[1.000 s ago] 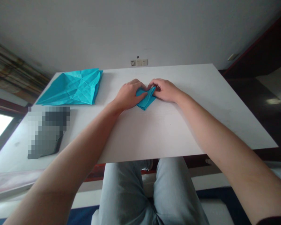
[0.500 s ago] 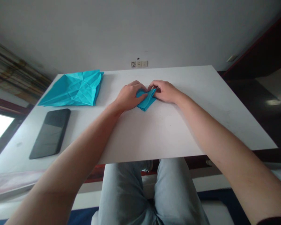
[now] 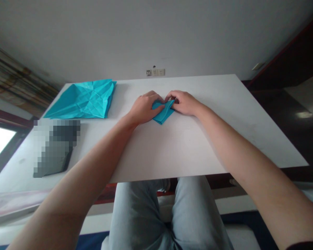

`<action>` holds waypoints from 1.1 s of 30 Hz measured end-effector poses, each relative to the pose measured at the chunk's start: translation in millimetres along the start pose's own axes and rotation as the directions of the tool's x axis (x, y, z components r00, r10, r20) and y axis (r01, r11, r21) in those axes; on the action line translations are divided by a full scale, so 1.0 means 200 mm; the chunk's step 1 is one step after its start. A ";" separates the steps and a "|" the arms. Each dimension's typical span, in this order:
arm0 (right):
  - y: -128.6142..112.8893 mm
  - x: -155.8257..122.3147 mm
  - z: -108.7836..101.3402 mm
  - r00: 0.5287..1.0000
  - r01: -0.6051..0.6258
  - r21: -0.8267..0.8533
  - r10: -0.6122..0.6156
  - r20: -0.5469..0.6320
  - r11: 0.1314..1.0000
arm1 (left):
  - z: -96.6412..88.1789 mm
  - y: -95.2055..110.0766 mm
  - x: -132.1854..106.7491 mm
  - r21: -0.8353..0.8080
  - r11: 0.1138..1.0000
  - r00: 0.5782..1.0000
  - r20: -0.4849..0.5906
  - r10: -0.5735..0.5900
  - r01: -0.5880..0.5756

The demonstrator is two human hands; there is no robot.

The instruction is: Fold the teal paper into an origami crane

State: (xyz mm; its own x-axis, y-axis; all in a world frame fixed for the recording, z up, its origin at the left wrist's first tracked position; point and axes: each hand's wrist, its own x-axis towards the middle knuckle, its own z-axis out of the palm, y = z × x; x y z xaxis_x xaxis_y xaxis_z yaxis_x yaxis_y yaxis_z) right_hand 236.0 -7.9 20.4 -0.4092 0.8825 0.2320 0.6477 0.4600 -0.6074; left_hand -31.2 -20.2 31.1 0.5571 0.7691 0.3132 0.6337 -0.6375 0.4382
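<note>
Left hand [image 3: 145, 108] and right hand [image 3: 185, 103] closely pinch folded, angular paper [image 3: 162, 116]. Creased sheet [image 3: 85, 99] at nine o'clock. Folds look unchanged.

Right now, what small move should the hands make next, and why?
Probably the right hand should press the flap of the folded blue paper down: it seems slightly raised beside that hand's fingers, while the left hand rests on the paper, thumb on top, steadying it.
</note>
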 end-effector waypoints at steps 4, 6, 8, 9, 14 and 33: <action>0.00 0.00 0.00 1.000 0.005 0.006 -0.005 0.005 1.000 | 0.00 0.00 0.00 0.004 1.000 1.000 0.003 0.004 -0.004; 0.00 0.00 0.00 1.000 0.003 0.004 -0.003 0.009 1.000 | 0.00 0.00 0.00 0.005 1.000 1.000 0.007 0.003 -0.004; -0.01 0.00 -0.01 1.000 -0.001 -0.001 0.001 0.006 1.000 | 0.00 0.00 0.00 0.006 1.000 1.000 0.007 -0.004 0.003; -0.01 0.00 -0.01 1.000 -0.004 -0.003 0.004 0.004 1.000 | 0.00 0.00 0.00 0.008 1.000 1.000 0.007 -0.008 0.008; -0.02 0.00 0.00 1.000 -0.021 0.000 0.021 0.002 1.000 | 0.00 0.01 0.00 0.011 1.000 1.000 0.008 -0.017 0.017; -0.05 -0.01 -0.02 1.000 -0.022 -0.011 0.022 0.010 1.000 | 0.00 0.01 0.00 0.007 1.000 1.000 0.004 -0.017 0.017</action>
State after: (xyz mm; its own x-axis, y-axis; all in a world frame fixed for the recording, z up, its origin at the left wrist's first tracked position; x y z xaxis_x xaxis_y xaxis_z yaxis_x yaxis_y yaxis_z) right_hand 233.9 -14.2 28.9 -0.4014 0.8913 0.2107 0.6637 0.4416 -0.6038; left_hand -30.4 -22.2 32.5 0.5480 0.7798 0.3026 0.6471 -0.6244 0.4375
